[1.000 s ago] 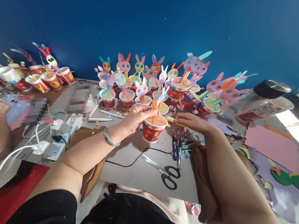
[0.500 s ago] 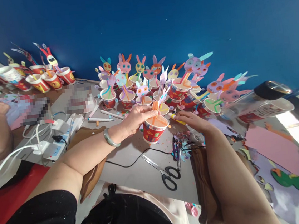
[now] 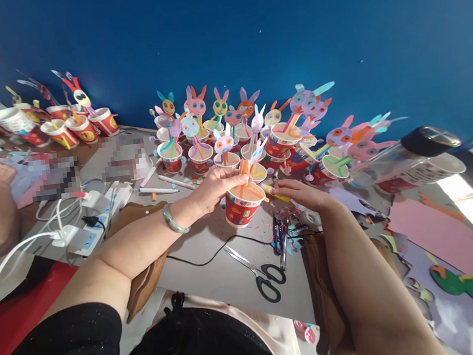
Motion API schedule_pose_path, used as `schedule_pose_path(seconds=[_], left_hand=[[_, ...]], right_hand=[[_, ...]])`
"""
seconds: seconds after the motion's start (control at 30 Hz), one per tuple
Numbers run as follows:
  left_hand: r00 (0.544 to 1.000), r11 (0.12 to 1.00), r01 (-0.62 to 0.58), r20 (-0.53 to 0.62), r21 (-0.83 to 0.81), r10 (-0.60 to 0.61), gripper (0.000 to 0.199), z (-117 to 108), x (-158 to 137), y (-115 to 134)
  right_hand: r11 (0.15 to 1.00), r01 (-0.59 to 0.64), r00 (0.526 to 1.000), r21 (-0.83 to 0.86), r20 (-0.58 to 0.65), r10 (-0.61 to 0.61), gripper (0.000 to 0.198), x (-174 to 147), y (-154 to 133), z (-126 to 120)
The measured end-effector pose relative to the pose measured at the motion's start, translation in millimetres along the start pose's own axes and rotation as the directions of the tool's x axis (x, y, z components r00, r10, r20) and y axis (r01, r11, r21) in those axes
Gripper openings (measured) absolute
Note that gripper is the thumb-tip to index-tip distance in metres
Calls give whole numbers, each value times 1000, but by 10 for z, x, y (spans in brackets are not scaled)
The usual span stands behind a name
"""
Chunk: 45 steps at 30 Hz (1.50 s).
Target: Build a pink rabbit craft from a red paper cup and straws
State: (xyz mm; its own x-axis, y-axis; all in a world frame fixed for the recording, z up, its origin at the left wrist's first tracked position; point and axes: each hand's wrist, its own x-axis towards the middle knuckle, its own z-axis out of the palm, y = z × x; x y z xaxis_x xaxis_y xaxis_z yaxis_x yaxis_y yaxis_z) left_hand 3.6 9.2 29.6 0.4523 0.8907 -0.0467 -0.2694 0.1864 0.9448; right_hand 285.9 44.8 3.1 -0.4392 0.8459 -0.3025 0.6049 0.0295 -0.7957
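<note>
Table [image 3: 218,279]: one cup [image 3: 244,211] (under left hand [image 3: 219,186]).

on the table [image 3: 214,285], scissors [image 3: 256,270] lie before the nearest paper cup [image 3: 243,212], rabbit-topped cups [image 3: 202,163] stand between it and the wall [image 3: 219,25], with a power strip [image 3: 88,235] left and a bottle [image 3: 382,165] right.

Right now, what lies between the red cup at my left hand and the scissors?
In the head view, a black cord crosses between the cup and the scissors.
</note>
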Motion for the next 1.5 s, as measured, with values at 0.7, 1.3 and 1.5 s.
schedule_pose_path(seconds=[0.7, 1.3, 1.5], left_hand=[[1000, 1000, 22, -9, -14, -22, 18, 27, -25, 60], [999, 997, 45, -15, -61, -46, 19, 1, 4, 35], [999, 998, 27, -20, -64, -28, 19, -15, 11, 3]], right_hand=[[999, -46, 979, 16, 197, 42, 57, -76, -30, -2], [999, 8, 992, -39, 130, -3, 61, -74, -44, -8], [1000, -6, 978, 13, 209, 3, 56, -96, -134, 58]])
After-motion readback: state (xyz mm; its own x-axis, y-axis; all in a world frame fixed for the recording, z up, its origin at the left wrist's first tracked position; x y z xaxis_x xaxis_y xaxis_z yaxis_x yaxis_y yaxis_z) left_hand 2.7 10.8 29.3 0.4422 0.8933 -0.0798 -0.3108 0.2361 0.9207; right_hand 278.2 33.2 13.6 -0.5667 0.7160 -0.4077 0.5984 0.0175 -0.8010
